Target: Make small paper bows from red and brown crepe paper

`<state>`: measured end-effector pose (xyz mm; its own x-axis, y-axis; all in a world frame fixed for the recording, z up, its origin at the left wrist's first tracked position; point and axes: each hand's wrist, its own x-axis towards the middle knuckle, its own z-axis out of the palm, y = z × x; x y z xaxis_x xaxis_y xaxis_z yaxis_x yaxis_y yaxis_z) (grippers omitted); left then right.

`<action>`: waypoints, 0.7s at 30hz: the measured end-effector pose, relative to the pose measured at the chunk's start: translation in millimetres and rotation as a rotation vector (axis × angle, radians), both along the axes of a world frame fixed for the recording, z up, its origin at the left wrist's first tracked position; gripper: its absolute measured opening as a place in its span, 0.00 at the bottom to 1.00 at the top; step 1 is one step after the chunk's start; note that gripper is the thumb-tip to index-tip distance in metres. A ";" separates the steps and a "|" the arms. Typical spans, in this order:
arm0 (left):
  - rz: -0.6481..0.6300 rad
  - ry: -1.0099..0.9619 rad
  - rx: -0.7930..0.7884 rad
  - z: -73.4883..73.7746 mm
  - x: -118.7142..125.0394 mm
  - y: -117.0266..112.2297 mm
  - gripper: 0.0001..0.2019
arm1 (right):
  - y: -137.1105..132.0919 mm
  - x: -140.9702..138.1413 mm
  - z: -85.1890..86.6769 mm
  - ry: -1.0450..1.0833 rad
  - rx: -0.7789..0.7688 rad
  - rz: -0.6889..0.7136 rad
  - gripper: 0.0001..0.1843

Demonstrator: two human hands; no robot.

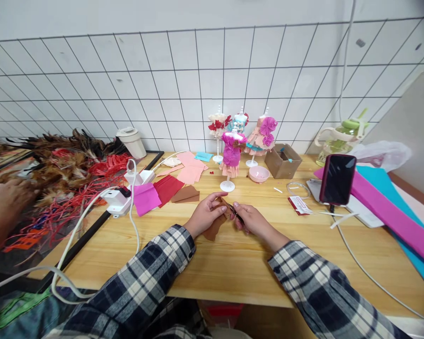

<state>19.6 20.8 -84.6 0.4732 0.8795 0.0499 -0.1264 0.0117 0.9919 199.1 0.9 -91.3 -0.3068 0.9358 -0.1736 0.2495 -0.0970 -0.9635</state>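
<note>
Brown paper (212, 230) sat near side of magenta-topped dress form (230, 157): left hand (207, 214), fingers clamped on it; right hand (250, 220), fingers clamped on scissors (237, 214). Clean cut likely needed tautness.

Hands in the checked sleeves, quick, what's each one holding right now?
Left hand: closed, holding a thin brown piece.
Right hand: closed, holding a small dark tool, probably scissors, its tip at the brown piece.
</note>
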 end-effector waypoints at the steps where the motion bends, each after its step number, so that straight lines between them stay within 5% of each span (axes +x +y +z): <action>1: 0.005 -0.002 0.000 0.1 0.1 0.0 0.28 | -0.3 0.2 0.4 -0.001 0.014 0.004 0.30; 9: 0.083 0.066 0.023 -2.1 0.5 2.3 0.17 | -1.6 1.0 -0.3 0.019 -0.024 -0.007 0.27; 21: 0.087 0.052 0.008 -6.6 -3.2 7.3 0.19 | -3.2 -1.0 4.1 -0.007 0.024 -0.048 0.21</action>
